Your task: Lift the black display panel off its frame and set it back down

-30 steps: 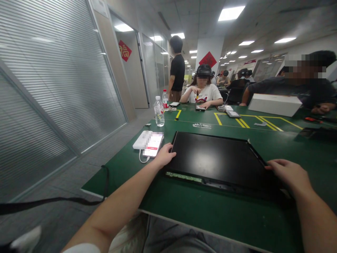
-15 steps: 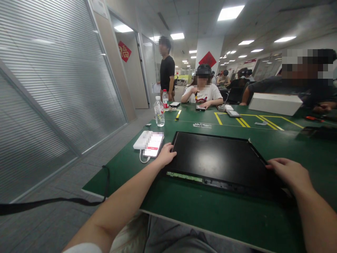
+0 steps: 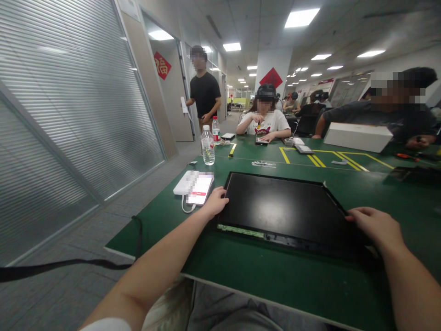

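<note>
A black flat display panel (image 3: 275, 207) lies face up on the green table (image 3: 262, 271) in front of me. Along its near edge runs a narrow green circuit board (image 3: 241, 231). My left hand (image 3: 217, 201) grips the panel's left edge, thumb on the frame and fingers around the side. At the right edge, my right hand (image 3: 375, 225) pinches the frame between thumb and fingers. The undersides of the panel and the tips of some fingers are hidden. Just left of my left hand is a lit phone (image 3: 200, 189).
Cabled to the phone is a white power bank (image 3: 185, 183). Water bottles (image 3: 208, 149) stand behind it. A white box (image 3: 358, 138) is at the back right. Across the table a seated person (image 3: 265, 122) handles a small device; another person (image 3: 206, 94) stands by the doorway.
My hands keep their hold on the panel, which looks unmoved on the table. The standing person has shifted left, with white papers now showing in a hand. The view has shifted slightly.
</note>
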`<state>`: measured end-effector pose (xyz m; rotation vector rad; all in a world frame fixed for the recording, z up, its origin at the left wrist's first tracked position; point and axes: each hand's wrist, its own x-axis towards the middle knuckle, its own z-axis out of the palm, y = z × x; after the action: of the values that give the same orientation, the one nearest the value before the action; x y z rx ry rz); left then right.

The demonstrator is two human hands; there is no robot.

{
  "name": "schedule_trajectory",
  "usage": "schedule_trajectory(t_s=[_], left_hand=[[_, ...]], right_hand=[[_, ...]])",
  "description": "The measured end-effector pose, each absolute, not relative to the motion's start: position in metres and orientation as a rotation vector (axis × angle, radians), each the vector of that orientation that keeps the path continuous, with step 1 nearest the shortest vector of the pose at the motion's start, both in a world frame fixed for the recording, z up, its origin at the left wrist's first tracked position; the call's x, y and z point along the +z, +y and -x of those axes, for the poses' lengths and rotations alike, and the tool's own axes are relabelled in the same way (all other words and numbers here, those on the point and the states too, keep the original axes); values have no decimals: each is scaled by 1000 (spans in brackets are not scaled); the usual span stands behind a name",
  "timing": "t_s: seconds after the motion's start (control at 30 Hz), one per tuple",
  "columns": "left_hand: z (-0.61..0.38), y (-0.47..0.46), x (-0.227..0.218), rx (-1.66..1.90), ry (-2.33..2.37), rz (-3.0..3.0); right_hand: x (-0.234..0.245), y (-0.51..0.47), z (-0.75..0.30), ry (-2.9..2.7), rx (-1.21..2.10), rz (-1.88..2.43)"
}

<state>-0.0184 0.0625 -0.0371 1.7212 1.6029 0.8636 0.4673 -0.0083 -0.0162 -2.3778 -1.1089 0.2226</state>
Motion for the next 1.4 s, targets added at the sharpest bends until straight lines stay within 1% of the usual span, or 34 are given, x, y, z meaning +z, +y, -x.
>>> schedule_trajectory(t_s=[0.7,0.9,1.07,1.23,1.4], left_hand=[[17,50,-23,741,1628,-1898],[22,39,-20,640,1471,-2161],[33,35,-8,523,1279,-2355],[38,33,6,405,1053,-2421],[37,32,13,420,935,-2419]], right_hand=[[-9,-10,-459,-1088,256,2404],[-16,-9,-463,-1108,206,2360],[-16,-9,-463,-1107,205,2359],[-17,-9,-464,-1121,209,2396],[-20,-8,-467,-1126,178,2367]])
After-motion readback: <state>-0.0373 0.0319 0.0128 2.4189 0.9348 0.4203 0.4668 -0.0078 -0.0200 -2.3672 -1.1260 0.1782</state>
